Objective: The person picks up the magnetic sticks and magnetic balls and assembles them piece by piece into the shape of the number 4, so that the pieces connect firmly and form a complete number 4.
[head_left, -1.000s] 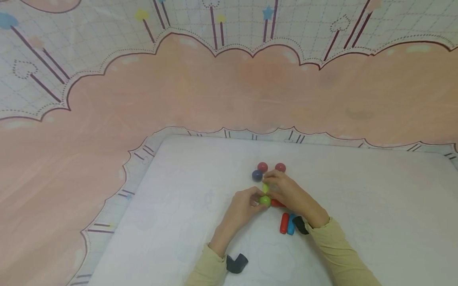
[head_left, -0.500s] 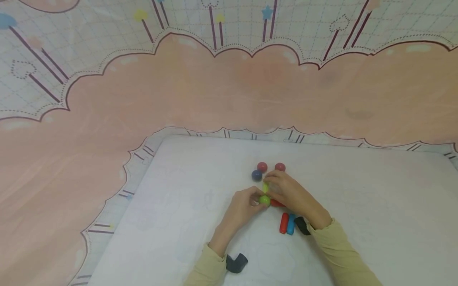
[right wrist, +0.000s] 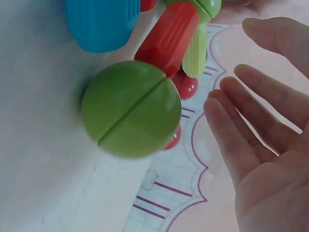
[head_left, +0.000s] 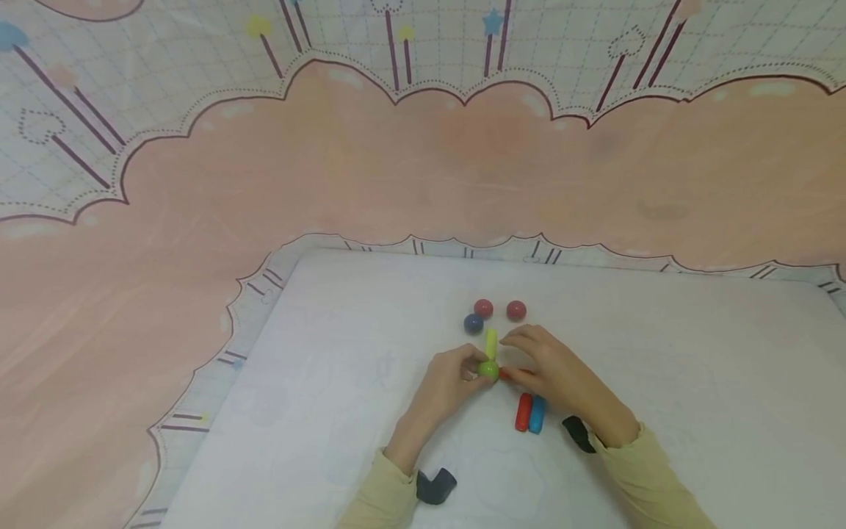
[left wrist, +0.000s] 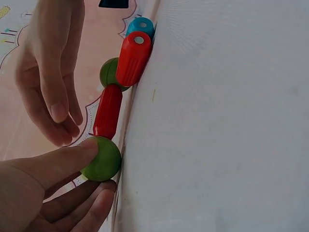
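Your left hand (head_left: 449,378) was clamped on a green ball (head_left: 489,369), thumb on one side and fingers on the other, near the middle of the tabletop (head_left: 363,308). That grip looked meant to keep the ball from rolling, since two pieces met it: a yellow-green rod (head_left: 491,344) pointing away from you, and a red rod (left wrist: 108,111) running toward your right side. At the red rod's other end sat a second green ball (right wrist: 131,109), which the head view hid behind your right hand (head_left: 551,367). The right hand held nothing; its thumb and fingers were apart, just beside the joined pieces, likely leaving the steadying to your left.

Nearer you, a loose red rod (head_left: 523,412) and a blue rod (head_left: 538,415) lay side by side, probably within easy reach of either hand. (Each showed a small pale disc on its end in the left wrist view, perhaps a magnet, which would explain how the pieces stayed together.) Beyond the yellow-green rod, a blue ball (head_left: 473,324) rested just beside a red ball (head_left: 484,308), and another red ball (head_left: 516,311) rested apart to their right.
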Motion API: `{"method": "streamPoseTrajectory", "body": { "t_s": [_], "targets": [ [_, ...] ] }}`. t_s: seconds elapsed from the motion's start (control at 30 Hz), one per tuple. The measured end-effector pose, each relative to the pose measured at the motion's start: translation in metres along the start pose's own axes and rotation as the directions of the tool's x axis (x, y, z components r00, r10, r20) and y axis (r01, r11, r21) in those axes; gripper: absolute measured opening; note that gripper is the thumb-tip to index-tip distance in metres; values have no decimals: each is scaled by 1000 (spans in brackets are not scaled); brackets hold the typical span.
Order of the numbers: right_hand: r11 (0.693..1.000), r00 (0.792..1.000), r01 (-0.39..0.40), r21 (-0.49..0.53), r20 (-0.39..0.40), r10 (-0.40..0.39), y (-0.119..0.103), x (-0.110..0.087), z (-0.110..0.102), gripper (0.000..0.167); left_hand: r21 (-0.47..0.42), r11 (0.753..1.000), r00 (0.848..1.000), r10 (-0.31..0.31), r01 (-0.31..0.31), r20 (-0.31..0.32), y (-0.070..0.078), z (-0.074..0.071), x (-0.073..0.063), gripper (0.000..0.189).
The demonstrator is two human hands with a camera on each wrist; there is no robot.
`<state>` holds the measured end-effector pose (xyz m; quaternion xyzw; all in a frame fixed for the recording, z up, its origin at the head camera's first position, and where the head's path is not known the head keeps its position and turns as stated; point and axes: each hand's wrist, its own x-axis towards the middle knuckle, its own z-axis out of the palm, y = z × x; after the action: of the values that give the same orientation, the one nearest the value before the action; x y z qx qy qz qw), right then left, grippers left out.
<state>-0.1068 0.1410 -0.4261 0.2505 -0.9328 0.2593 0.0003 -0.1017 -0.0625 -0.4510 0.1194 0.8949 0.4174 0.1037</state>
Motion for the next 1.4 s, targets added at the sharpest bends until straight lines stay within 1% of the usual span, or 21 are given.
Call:
{"method": "streamPoseTrajectory", "body": {
  "t_s": [0.13,0.3,0.57,0.87,1.17,1.27,1.4],
  "targets": [
    [1000,1000,23,-1,-20,-23,0,-9,-4,44,9,1000,1000,12,-11,-6,0,0,-1,28],
    [1000,1000,16,-19,-14,-17,0,-21,-7,45,26,999,1000,19,-18,-17,-1,1,-2,29],
    [999,1000,-21,-31,20,22,-1,-32,-9,41,31,999,1000,13,-12,-24,-3,1,-3,30],
    [999,998,-35,-24,43,36,-2,-44,-11,42,16,1000,1000,9,-8,-19,-1,1,-2,29],
    [999,1000,8,-33,22,-7,2,-55,-9,40,20,1000,1000,-6,7,-19,0,1,-1,29],
    [998,1000,25,-50,14,-24,2,-58,-8,40,23,1000,1000,-6,6,-22,-1,1,-1,29],
    [998,999,13,-54,45,-11,4,-61,-8,43,24,1000,1000,-9,9,-22,-1,2,-1,28]
  ]
}}
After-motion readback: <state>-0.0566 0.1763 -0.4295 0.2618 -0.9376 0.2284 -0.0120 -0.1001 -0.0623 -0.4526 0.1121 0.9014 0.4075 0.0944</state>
